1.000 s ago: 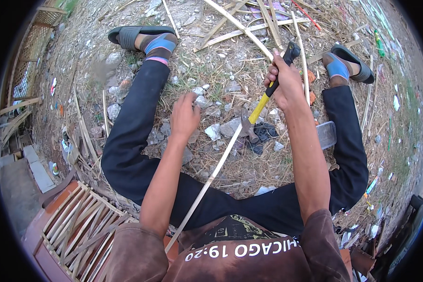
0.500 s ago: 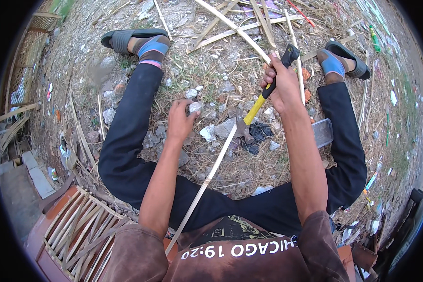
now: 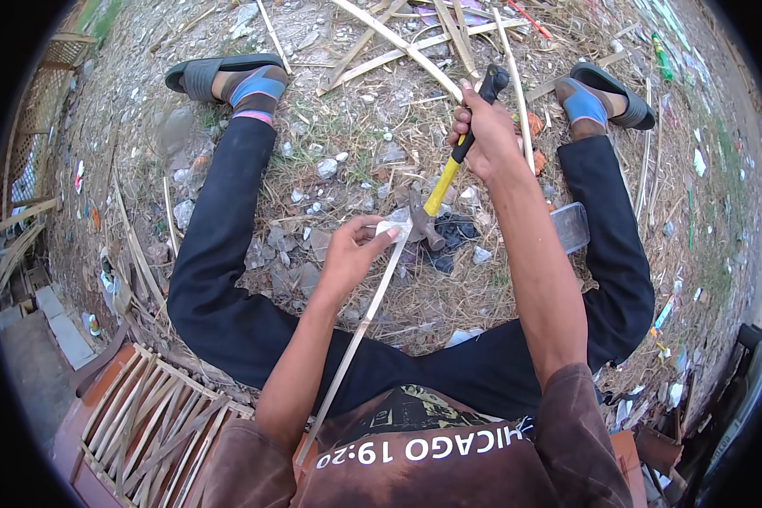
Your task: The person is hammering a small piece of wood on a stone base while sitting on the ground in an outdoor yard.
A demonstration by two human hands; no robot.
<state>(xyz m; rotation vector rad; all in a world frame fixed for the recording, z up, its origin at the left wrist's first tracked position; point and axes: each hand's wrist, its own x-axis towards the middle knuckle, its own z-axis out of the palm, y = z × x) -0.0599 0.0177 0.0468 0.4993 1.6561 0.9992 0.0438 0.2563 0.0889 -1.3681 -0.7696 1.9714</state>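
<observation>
In my right hand (image 3: pixel 486 135) is a hammer (image 3: pixel 442 188) with a yellow and black handle, gripped near the handle's end. Its dark metal head points toward me, low over the rubble. A narrow wooden strip (image 3: pixel 360 334) runs from my lap up to the hammer head. My left hand (image 3: pixel 351 250) pinches a small pale stone (image 3: pixel 387 228) between thumb and fingers, beside the strip's far end and just left of the hammer head. Another wooden strip (image 3: pixel 398 42) reaches my right fingers; whether they touch it is unclear.
My legs are spread around stony ground with dry grass. A crumpled black plastic piece (image 3: pixel 455 241) lies by the hammer head, and a clear plastic container (image 3: pixel 570 228) by my right leg. Several strips (image 3: pixel 423 52) lie crossed ahead. A bundle of wooden pieces (image 3: pixel 148 423) rests at lower left.
My left hand has moved right and slightly toward me, bringing a pale stone against the strip's end by the hammer head. My right hand keeps its grip on the hammer.
</observation>
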